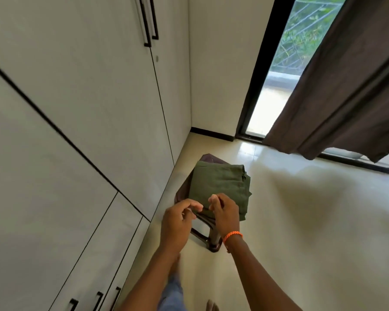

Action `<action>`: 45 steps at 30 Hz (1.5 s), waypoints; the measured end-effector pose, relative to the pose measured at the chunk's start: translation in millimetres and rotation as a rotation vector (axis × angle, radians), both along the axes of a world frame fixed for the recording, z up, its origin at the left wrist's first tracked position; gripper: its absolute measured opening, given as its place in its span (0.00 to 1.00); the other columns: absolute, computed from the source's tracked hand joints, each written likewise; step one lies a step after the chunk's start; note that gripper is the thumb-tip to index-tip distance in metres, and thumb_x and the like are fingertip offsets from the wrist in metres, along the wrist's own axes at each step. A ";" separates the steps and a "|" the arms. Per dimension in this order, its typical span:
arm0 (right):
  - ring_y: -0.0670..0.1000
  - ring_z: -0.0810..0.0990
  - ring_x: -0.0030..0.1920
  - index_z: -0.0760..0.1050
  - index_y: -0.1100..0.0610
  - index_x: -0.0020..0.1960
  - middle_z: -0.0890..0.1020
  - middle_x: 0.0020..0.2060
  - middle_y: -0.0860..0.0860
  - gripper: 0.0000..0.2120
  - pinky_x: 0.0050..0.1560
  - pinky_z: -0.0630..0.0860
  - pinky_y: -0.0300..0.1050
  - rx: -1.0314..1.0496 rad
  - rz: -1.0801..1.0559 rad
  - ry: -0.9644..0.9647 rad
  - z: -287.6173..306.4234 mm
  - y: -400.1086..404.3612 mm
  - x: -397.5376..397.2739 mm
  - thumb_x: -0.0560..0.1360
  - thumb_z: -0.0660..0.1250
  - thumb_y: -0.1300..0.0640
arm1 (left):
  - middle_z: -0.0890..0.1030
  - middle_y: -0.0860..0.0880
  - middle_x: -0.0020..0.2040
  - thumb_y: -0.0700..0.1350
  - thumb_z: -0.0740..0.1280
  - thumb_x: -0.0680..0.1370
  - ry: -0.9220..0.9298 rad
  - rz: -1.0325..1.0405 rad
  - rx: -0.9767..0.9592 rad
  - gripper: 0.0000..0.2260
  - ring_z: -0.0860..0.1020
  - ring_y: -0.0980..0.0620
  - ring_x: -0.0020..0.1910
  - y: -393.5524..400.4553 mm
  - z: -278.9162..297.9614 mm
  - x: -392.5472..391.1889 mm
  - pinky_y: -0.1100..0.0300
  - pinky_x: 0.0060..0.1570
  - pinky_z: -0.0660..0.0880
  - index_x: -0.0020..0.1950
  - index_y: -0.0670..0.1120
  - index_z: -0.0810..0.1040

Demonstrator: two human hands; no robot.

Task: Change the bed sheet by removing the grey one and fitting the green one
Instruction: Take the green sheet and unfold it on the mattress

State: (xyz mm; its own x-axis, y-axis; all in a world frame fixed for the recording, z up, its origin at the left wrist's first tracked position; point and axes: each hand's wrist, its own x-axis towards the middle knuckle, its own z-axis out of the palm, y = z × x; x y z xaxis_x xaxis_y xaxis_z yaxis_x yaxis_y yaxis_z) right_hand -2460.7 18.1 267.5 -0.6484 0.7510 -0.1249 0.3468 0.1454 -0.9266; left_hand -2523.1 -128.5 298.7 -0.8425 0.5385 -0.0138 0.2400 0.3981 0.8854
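1. The fingers (197,207) of the left hand (177,223) are curled, thumb and fingertips pinching the near edge of the folded green sheet (220,189).
2. The right hand (225,212) is curled at the same near edge just beside the left hand, its fingers bent onto the cloth; it appears to grip the fold, though its fingertips are partly hidden.
3. An orange braided band (232,235) circles the right wrist.
4. The green sheet lies folded in a thick square on a dark brown stool (208,239), whose legs show beneath the hands, at 6 o'clock from the sheet.
5. A dark purple-brown cloth (211,158) lies under the sheet, showing at its 12 o'clock and 9 o'clock edges.
6. The stool stands on a pale glossy tiled floor (312,221), close to white wardrobe doors (76,108) with black handles at 9 o'clock.
7. At 1 o'clock from the stool a black-framed glass door (290,63) shows greenery outside, and a brown curtain (346,97) hangs partly across it.
8. Blue trousers (173,292) and a bare foot (211,306) appear at the bottom edge.
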 end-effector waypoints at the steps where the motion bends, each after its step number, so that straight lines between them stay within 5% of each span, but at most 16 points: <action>1: 0.47 0.80 0.37 0.78 0.50 0.42 0.81 0.34 0.47 0.13 0.40 0.79 0.48 0.004 0.001 -0.018 -8.4 8.8 -8.3 0.85 0.63 0.51 | 0.86 0.61 0.48 0.35 0.63 0.83 -0.041 -0.019 -0.021 0.17 0.84 0.57 0.45 7.8 -8.0 -12.2 0.58 0.47 0.83 0.52 0.55 0.85; 9: 0.47 0.78 0.40 0.79 0.52 0.44 0.80 0.38 0.47 0.10 0.45 0.80 0.48 0.050 0.044 -0.291 -89.9 64.6 -83.7 0.83 0.65 0.53 | 0.85 0.61 0.48 0.41 0.64 0.85 -0.175 -0.175 -0.215 0.12 0.84 0.60 0.49 73.1 -117.4 -127.8 0.52 0.51 0.84 0.53 0.57 0.84; 13: 0.50 0.73 0.60 0.80 0.52 0.56 0.76 0.58 0.50 0.06 0.64 0.77 0.55 0.069 0.095 -0.538 -133.5 88.6 -114.5 0.82 0.67 0.53 | 0.84 0.60 0.52 0.47 0.63 0.86 -0.252 -0.276 -0.391 0.10 0.82 0.59 0.52 107.8 -174.4 -164.2 0.52 0.54 0.82 0.54 0.59 0.82; 16: 0.59 0.57 0.79 0.74 0.48 0.67 0.59 0.79 0.53 0.18 0.75 0.66 0.66 -0.048 0.111 -0.712 -159.4 104.7 -133.6 0.79 0.71 0.48 | 0.83 0.56 0.56 0.49 0.64 0.85 -0.331 -0.254 -0.496 0.07 0.81 0.54 0.57 126.0 -209.8 -187.1 0.55 0.54 0.80 0.60 0.57 0.80; 18: 0.61 0.48 0.82 0.69 0.46 0.71 0.49 0.83 0.53 0.24 0.75 0.59 0.71 -0.138 0.137 -0.783 -177.8 111.5 -139.9 0.78 0.71 0.45 | 0.80 0.53 0.64 0.50 0.69 0.83 -0.397 -0.165 -0.538 0.14 0.79 0.51 0.63 134.9 -235.9 -200.0 0.54 0.58 0.79 0.68 0.55 0.76; 21: 0.62 0.47 0.83 0.65 0.45 0.72 0.47 0.83 0.53 0.29 0.76 0.57 0.71 -0.198 0.195 -0.808 -200.1 121.0 -145.1 0.76 0.72 0.41 | 0.72 0.48 0.73 0.54 0.77 0.76 -0.675 0.015 -0.501 0.36 0.75 0.45 0.69 148.9 -267.2 -210.9 0.43 0.66 0.77 0.78 0.52 0.64; 24: 0.60 0.46 0.83 0.64 0.44 0.71 0.46 0.83 0.52 0.30 0.75 0.58 0.70 -0.267 0.234 -0.801 -213.8 133.1 -145.4 0.74 0.71 0.38 | 0.74 0.46 0.71 0.56 0.82 0.70 -0.992 0.133 -0.437 0.48 0.77 0.43 0.66 162.2 -281.9 -212.4 0.44 0.65 0.78 0.81 0.48 0.59; 28: 0.57 0.50 0.83 0.69 0.42 0.66 0.53 0.83 0.48 0.20 0.75 0.55 0.70 -0.259 0.135 -0.741 -222.1 149.5 -128.4 0.77 0.70 0.43 | 0.82 0.45 0.63 0.58 0.85 0.63 -1.174 0.127 -0.401 0.44 0.82 0.42 0.59 169.2 -288.8 -225.0 0.44 0.59 0.82 0.74 0.44 0.73; 33: 0.53 0.58 0.81 0.71 0.41 0.56 0.63 0.80 0.44 0.09 0.76 0.56 0.71 -0.333 -0.077 -0.646 -217.4 158.4 -99.1 0.78 0.69 0.47 | 0.84 0.43 0.63 0.50 0.82 0.68 -1.262 0.024 -0.314 0.32 0.83 0.40 0.60 176.1 -264.3 -221.7 0.47 0.51 0.82 0.70 0.45 0.78; 39: 0.48 0.72 0.66 0.72 0.43 0.55 0.71 0.69 0.40 0.10 0.68 0.72 0.56 -0.393 -0.207 -0.515 -191.3 145.8 -60.4 0.77 0.69 0.44 | 0.87 0.40 0.56 0.35 0.74 0.75 -1.311 0.103 -0.149 0.18 0.87 0.43 0.49 189.6 -213.0 -159.6 0.53 0.40 0.83 0.64 0.41 0.81; 42: 0.49 0.77 0.59 0.73 0.46 0.57 0.78 0.60 0.43 0.09 0.62 0.75 0.50 -0.328 -0.306 -0.465 -172.5 130.7 -32.6 0.80 0.68 0.46 | 0.87 0.39 0.56 0.34 0.73 0.74 -1.300 0.084 -0.116 0.19 0.87 0.42 0.48 175.3 -187.9 -137.1 0.53 0.38 0.83 0.65 0.39 0.81; 45: 0.49 0.78 0.59 0.73 0.45 0.63 0.79 0.60 0.45 0.13 0.63 0.76 0.54 -0.268 -0.425 -0.515 -155.3 104.5 3.4 0.80 0.68 0.46 | 0.86 0.38 0.59 0.38 0.76 0.69 -1.273 0.040 -0.093 0.24 0.87 0.41 0.51 145.7 -164.9 -118.4 0.54 0.40 0.84 0.66 0.40 0.81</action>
State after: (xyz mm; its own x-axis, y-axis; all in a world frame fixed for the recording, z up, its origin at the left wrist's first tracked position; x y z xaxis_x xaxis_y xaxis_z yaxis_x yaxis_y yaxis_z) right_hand -2457.3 122.7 112.1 -0.1156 0.8260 -0.5517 0.7254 -0.3092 -0.6149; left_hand -2641.5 17.2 133.8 -0.2220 0.4671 -0.8559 -0.7673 0.4579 0.4489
